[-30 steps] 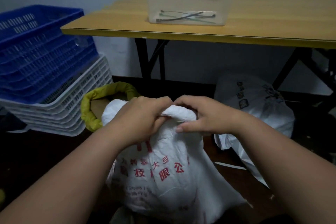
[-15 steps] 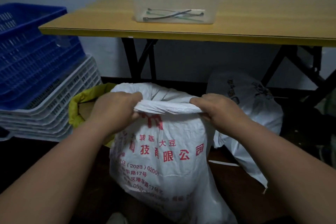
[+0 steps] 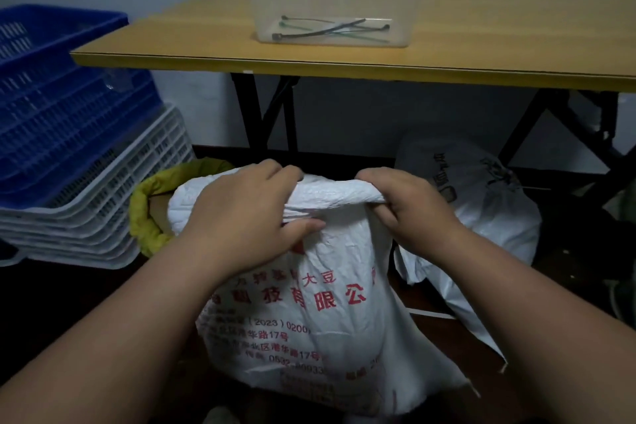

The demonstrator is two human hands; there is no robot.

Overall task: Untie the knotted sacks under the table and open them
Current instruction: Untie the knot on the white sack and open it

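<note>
A white woven sack with red print (image 3: 309, 313) stands on the floor in front of me, its top edge rolled over. My left hand (image 3: 247, 213) grips the rolled rim on the left, fingers over the top and thumb on the front. My right hand (image 3: 409, 206) grips the rim on the right, fingers curled under the roll. A second white sack (image 3: 481, 210) sits under the table to the right, its top still gathered. A yellow-green sack (image 3: 151, 210) with a rolled-open mouth stands behind the left of the white one.
A wooden-topped table (image 3: 344, 62) with black folding legs (image 3: 261, 113) stands ahead. On it rests a clear plastic box (image 3: 334, 3) holding several cable ties. Stacked blue crates (image 3: 62, 96) over white crates (image 3: 103, 210) fill the left. The floor is dark.
My hands moved apart from the bunched top and pulled the sack's mouth wide, then rolled its rim down. The view shifted slightly right.
</note>
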